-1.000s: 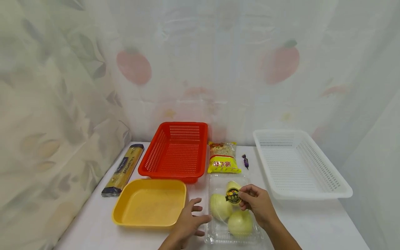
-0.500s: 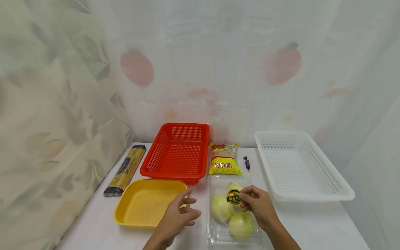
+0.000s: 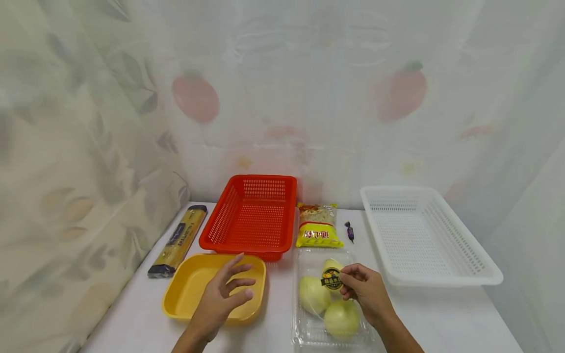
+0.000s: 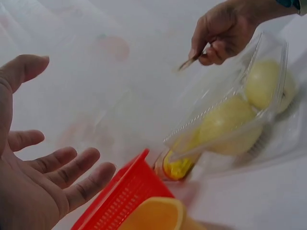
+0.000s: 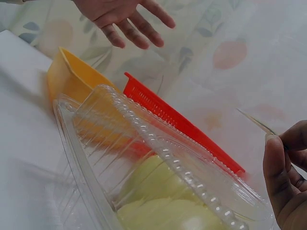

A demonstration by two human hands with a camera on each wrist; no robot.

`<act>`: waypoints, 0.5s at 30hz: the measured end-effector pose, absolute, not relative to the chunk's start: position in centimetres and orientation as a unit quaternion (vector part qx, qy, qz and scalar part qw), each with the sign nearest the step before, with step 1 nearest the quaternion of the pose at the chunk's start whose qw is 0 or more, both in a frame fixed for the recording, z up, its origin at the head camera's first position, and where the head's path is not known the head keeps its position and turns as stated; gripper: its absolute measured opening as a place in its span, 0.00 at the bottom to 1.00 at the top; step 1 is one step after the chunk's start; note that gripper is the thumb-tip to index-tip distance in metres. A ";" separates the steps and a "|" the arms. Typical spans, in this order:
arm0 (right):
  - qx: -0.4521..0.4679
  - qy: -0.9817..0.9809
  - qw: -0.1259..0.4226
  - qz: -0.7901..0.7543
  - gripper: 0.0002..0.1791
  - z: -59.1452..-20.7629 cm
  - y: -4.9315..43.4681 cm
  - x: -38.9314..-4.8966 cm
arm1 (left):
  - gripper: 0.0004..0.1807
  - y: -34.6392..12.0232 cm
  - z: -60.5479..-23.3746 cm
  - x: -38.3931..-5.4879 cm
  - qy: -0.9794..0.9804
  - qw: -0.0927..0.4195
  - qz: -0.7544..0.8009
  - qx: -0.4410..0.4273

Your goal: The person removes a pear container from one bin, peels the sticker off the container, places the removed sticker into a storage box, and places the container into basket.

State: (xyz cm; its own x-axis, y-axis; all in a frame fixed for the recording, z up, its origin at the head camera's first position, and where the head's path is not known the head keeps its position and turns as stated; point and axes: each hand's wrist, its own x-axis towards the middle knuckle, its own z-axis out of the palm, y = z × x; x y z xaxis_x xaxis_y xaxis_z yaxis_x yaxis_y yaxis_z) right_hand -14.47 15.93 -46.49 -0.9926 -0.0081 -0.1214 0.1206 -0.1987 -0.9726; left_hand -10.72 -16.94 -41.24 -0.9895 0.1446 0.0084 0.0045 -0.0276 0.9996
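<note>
Between thumb and fingers, my right hand (image 3: 364, 293) pinches a round black label (image 3: 331, 278) with fruit pictures and a banner across it. In the right wrist view the label (image 5: 256, 120) shows edge-on as a thin strip. Below it sits a clear plastic clamshell box (image 3: 304, 333) holding three pale yellow-green fruits (image 3: 341, 318); its lid is partly raised in the wrist views. My left hand (image 3: 220, 296) hovers over the yellow basin (image 3: 174, 299), fingers spread and holding nothing. The left wrist view also shows that hand (image 4: 43, 182) with its palm bare.
Behind the basin stands a red basket (image 3: 265, 215), with a spaghetti pack (image 3: 178, 240) to its left. Behind the box lie a yellow bag of pasta (image 3: 319, 228) and a purple wrapped candy (image 3: 349, 231). A white basket (image 3: 423, 235) stands at the right.
My left hand has moved left, from beside the clear box to over the yellow basin. The right hand holds the label in nearly the same place. The head view has shifted slightly.
</note>
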 end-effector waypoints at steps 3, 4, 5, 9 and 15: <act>0.044 0.630 0.043 -0.774 0.10 -46.5 16.0 -14.5 | 0.40 -17.9 -41.4 -10.6 0.690 0.038 0.720 0.063; 0.044 0.628 0.044 -0.776 0.10 -46.5 16.0 -14.5 | 0.40 -18.3 -41.5 -10.6 0.689 0.033 0.721 0.068; 0.043 0.628 0.044 -0.776 0.10 -46.5 16.0 -14.5 | 0.40 -18.6 -41.6 -10.6 0.690 0.028 0.720 0.070; 0.045 0.626 0.044 -0.777 0.09 -46.5 16.0 -14.6 | 0.40 -20.0 -41.9 -10.5 0.695 0.006 0.716 0.070; 0.051 0.625 0.043 -0.777 0.07 -46.6 15.9 -14.6 | 0.40 -21.9 -42.0 -10.0 0.702 -0.027 0.708 0.076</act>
State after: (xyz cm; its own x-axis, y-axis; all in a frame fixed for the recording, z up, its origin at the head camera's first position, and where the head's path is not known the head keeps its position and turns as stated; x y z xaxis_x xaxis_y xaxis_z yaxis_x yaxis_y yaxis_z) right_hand -14.59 15.85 -46.56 -0.9911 -0.0017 -0.1332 0.1305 -0.2142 -0.9680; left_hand -10.01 -21.86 -41.96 -0.9870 0.0685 0.1452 0.1447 -0.0129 0.9894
